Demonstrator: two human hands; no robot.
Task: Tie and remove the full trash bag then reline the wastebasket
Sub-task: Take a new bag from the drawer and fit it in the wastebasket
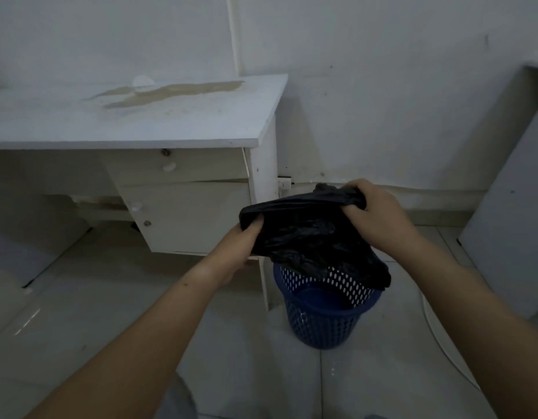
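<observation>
A black trash bag [307,231] hangs in the air above a blue perforated wastebasket [322,316] that stands on the tiled floor. My left hand [240,246] grips the bag's left edge, its fingers curled into the plastic. My right hand [376,213] grips the bag's bunched top right end. The bag's lower folds droop over the basket's far rim. Inside the basket I see bare blue plastic where the bag does not cover it.
A white desk [141,122] with a stained top, a drawer and a cabinet door stands to the left, its leg right beside the basket. A white panel [509,207] leans at the right. A white cable [443,349] runs across the floor on the right.
</observation>
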